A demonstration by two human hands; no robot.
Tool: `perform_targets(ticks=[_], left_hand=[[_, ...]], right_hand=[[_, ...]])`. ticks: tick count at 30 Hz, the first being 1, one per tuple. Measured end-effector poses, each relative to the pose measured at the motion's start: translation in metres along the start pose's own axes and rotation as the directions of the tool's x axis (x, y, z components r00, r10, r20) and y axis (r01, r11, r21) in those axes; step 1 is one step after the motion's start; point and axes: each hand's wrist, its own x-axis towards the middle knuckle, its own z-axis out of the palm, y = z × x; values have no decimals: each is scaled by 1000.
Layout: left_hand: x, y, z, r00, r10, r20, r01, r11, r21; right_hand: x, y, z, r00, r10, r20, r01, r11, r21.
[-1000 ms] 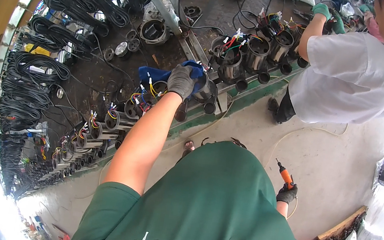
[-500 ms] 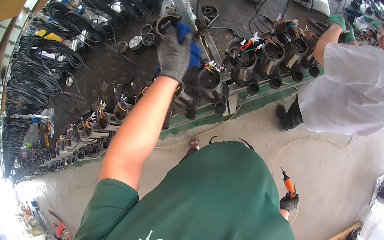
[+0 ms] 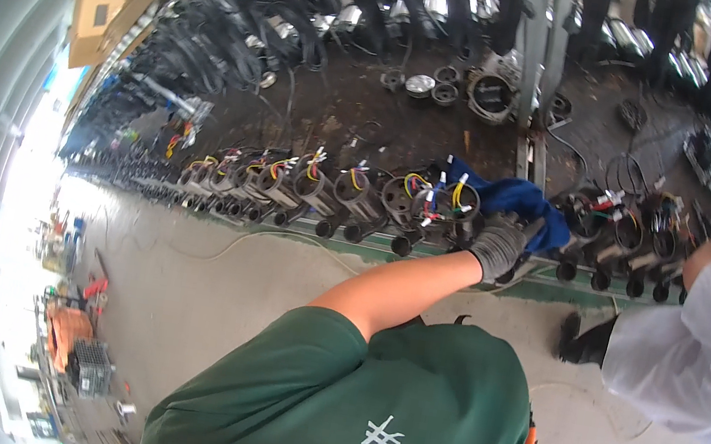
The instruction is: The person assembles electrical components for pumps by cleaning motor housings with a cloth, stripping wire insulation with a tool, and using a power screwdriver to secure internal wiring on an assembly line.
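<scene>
"Blue cloth [image 3: 518, 197], where is it?"
"It is at the far side of the left hand [image 3: 501, 245], whose gloved fingers are clutching it. Metal cylinders [image 3: 316, 191] with wires [image 3: 316, 164] are in a row to this hand's left."
"And the right hand?"
"Hidden; I cannot tell its state."

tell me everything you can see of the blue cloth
The blue cloth is dark blue and looks like soft fabric, crumpled into uneven folds with no stiff parts showing. It is bunched near the front edge of the dark table, just right of a metal cylinder with coloured wires. The gray-gloved left hand's grip touches its near side, and one loose end spreads right past the fingertips. What lies beneath it is hidden.
</scene>
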Motion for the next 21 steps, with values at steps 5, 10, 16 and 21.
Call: perform_targets(ticks=[5, 10, 16, 21], left_hand=[[8, -7, 2, 997, -2, -80, -23, 952, -306], [10, -21, 4, 983, -183, 18, 166, 842, -513], [53, -20, -39, 946, -309, -97, 102, 569, -816], [9, -70, -163, 737, -462, -493, -17, 717, -697]], right_hand=[[24, -10, 53, 995, 1, 96, 3, 999, -45], [25, -16, 120, 973, 32, 230, 3, 989, -149], [8, -11, 172, 946, 14, 323, 36, 988, -148], [-32, -5, 219, 882, 50, 468, 73, 968, -242]])
